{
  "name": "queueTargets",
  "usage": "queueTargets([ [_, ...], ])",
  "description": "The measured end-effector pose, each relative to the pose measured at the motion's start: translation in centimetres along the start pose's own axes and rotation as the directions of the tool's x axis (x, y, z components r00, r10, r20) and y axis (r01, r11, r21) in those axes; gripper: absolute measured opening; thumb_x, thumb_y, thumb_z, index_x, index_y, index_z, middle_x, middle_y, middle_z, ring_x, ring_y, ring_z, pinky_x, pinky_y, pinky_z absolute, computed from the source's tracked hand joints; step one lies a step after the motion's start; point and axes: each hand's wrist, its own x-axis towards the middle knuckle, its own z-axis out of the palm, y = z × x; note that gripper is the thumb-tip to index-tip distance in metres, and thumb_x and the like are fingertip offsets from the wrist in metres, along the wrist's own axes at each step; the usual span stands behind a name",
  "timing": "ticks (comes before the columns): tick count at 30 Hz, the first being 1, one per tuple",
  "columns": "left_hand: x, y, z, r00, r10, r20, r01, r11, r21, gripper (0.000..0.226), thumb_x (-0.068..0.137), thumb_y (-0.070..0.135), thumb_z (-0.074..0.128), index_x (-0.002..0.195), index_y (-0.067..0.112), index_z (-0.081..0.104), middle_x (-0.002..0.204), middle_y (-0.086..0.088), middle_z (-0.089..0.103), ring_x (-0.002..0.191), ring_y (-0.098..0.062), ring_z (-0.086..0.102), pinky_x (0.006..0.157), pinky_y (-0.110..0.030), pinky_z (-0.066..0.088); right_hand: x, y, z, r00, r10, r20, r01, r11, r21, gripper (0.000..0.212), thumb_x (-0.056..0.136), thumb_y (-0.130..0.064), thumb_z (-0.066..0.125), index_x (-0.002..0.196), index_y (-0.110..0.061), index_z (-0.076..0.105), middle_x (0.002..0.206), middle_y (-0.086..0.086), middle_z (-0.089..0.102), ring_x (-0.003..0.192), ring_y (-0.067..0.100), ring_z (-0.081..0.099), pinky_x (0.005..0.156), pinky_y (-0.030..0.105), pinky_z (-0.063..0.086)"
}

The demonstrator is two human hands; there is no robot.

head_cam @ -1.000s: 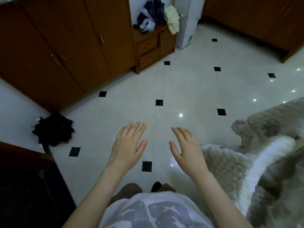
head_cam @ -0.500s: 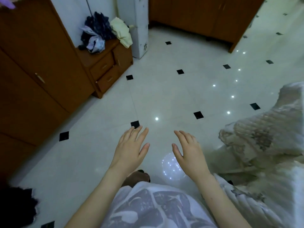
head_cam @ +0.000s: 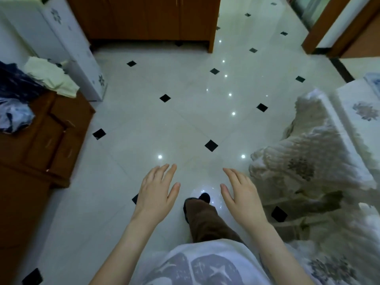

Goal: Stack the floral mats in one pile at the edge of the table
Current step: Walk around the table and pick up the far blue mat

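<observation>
Hovering over the floor: two empty hands, left hand [head_cam: 156,192] and right hand [head_cam: 242,199].

Both arms reach forward. Left hand [head_cam: 157,190] flat, palm down, fingers spread. Right hand [head_cam: 241,195] mirrors it, empty.

I see both hands spread flat and empty over the white tiled floor [head_cam: 144,124]: left hand [head_cam: 156,192], right hand [head_cam: 242,197]. Between them, one trouser leg [head_cam: 205,221]. Quilted floral mats [head_cam: 304,161] lie heaped to the right. A wooden cabinet [head_cam: 41,140] stands left.
</observation>
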Motion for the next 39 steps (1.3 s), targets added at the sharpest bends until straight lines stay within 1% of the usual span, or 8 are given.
queueTargets([
  [7,15.1,0.9,-0.7,0.995,0.069,0.068,-0.073,0.996,0.051,0.067,0.089,0.055,0.014,0.143,0.02,0.033,0.138,0.0,0.049,0.126,-0.019,0.04,0.106,-0.034,0.032,15.1,3.1,-2.2,0.999,0.048,-0.021,-0.048,0.999,0.018,0.044,0.096,-0.028,0.047,0.138,-0.016,0.042,0.135,0.003,0.052,0.124,0.022,0.047,0.105,0.037,0.039],
  [11,24.8,2.5,-3.6,0.993,0.11,0.036,-0.112,0.993,0.034,0.065,0.089,0.053,0.019,0.14,0.018,0.037,0.136,-0.003,0.051,0.124,-0.021,0.043,0.105,-0.036,0.036,23.7,4.5,-5.4,0.997,0.042,-0.065,-0.041,0.999,0.018,0.044,0.095,-0.028,0.048,0.137,-0.016,0.043,0.134,0.003,0.053,0.124,0.022,0.048,0.104,0.035,0.038],
  [16,34.9,4.2,-5.7,0.984,0.178,-0.011,-0.178,0.984,0.014,0.062,0.089,0.05,0.024,0.138,0.016,0.042,0.136,-0.005,0.052,0.125,-0.024,0.043,0.105,-0.037,0.036,32.2,6.1,-7.7,0.99,0.074,-0.116,-0.069,0.996,0.048,0.043,0.096,-0.027,0.047,0.137,-0.015,0.043,0.134,0.004,0.053,0.125,0.023,0.045,0.105,0.04,0.04],
  [19,40.0,4.4,-5.1,0.975,0.221,0.014,-0.221,0.975,-0.007,0.062,0.089,0.05,0.026,0.139,0.017,0.041,0.141,-0.006,0.047,0.131,-0.026,0.04,0.11,-0.039,0.033,36.4,6.9,-7.4,0.988,0.113,-0.11,-0.108,0.993,0.049,0.043,0.096,-0.027,0.046,0.138,-0.017,0.042,0.135,0.002,0.052,0.126,0.022,0.045,0.106,0.038,0.039],
  [24,50.1,3.6,-3.3,0.948,0.293,0.125,-0.297,0.955,0.009,0.065,0.089,0.056,0.019,0.145,0.025,0.029,0.152,-0.001,0.032,0.141,-0.024,0.024,0.116,-0.037,0.021,44.2,8.4,-6.3,0.973,0.204,-0.11,-0.199,0.979,0.05,0.045,0.097,-0.031,0.044,0.139,-0.018,0.04,0.138,0.001,0.051,0.127,0.019,0.044,0.107,0.036,0.038],
  [30,66.1,5.1,-6.0,0.847,0.514,0.138,-0.522,0.852,0.03,0.058,0.092,0.049,0.032,0.142,0.022,0.035,0.148,-0.005,0.039,0.139,-0.028,0.029,0.114,-0.04,0.024,54.8,9.8,-8.8,0.9,0.364,-0.24,-0.353,0.931,0.09,0.044,0.097,-0.03,0.044,0.139,-0.019,0.041,0.138,-0.001,0.05,0.127,0.017,0.043,0.109,0.035,0.036],
  [34,75.5,8.7,-8.3,0.733,0.662,0.152,-0.674,0.737,0.04,0.057,0.092,0.049,0.032,0.141,0.021,0.037,0.146,-0.005,0.042,0.139,-0.027,0.03,0.114,-0.04,0.025,60.2,11.0,-11.8,0.811,0.465,-0.355,-0.45,0.883,0.129,0.043,0.096,-0.03,0.045,0.138,-0.018,0.042,0.137,0.001,0.051,0.126,0.018,0.046,0.107,0.035,0.038],
  [39,83.2,14.1,-7.2,0.59,0.784,0.19,-0.8,0.6,0.007,0.057,0.093,0.048,0.03,0.142,0.02,0.036,0.146,-0.006,0.042,0.139,-0.028,0.029,0.116,-0.042,0.023,63.5,14.1,-13.8,0.706,0.586,-0.398,-0.589,0.798,0.13,0.045,0.096,-0.031,0.044,0.139,-0.019,0.04,0.138,0.0,0.05,0.126,0.017,0.046,0.108,0.033,0.036],
])
